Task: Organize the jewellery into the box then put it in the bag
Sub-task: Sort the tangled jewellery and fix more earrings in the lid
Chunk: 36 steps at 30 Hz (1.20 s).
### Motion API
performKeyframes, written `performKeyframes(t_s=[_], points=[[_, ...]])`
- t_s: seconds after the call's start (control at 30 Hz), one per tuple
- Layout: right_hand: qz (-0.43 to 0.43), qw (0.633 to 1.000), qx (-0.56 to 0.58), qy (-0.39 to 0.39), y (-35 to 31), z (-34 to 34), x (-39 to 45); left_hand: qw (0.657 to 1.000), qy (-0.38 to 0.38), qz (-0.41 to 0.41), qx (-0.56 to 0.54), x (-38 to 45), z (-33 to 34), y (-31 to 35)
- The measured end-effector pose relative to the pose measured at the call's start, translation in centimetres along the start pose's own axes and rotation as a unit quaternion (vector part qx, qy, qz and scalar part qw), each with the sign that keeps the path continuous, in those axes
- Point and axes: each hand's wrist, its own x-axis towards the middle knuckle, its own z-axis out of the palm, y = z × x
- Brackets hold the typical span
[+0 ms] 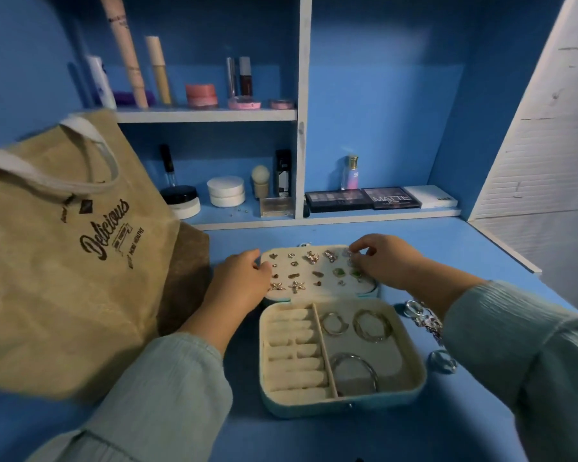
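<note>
Blue desk (447, 248), blue back wall (381, 95), white-edged shelves (207, 115) with a white upright divider (302, 105), cosmetics (201, 95) on both levels, white slatted panel (548, 145) at right, dim bluish light

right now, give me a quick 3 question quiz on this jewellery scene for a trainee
1. True or false: the jewellery box lies open on the desk.
2. Which side of the box does the paper bag stand on? A. left B. right
3. Fill in: the right hand pinches at the earring panel in the lid, while the left hand steadies its ____ edge.

Key: 1 true; 2 A; 3 left.
</note>
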Motion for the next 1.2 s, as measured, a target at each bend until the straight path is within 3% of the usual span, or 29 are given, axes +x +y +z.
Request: performKeyframes(t_s=[0.23,0.47,0.67,1.07,1.2], points=[[-0.037,0.998,0.005,-0.043,-1.9,0.2,3.2,0.997,0.009,-0.017,-0.079,1.2,0.3,-1.3],[-0.075,0.994,-0.006,-0.073,-4.5,1.1,4.8,0.996,0.024,0.015,-0.086,1.4,0.6,-1.8],[-0.062,0.996,0.013,-0.057,-4.8,1.5,5.0,0.995,0.031,0.027,-0.095,1.5,0.7,-2.1],[-0.128,0.982,0.133,0.040,-4.8,-2.1,1.0,0.973,0.101,0.086,-0.187,-0.2,-0.7,-0.7],[-0.129,0.984,0.106,0.061,-4.6,-3.6,-1.6,0.957,0.126,0.113,-0.236,-1.8,-1.2,-0.7]])
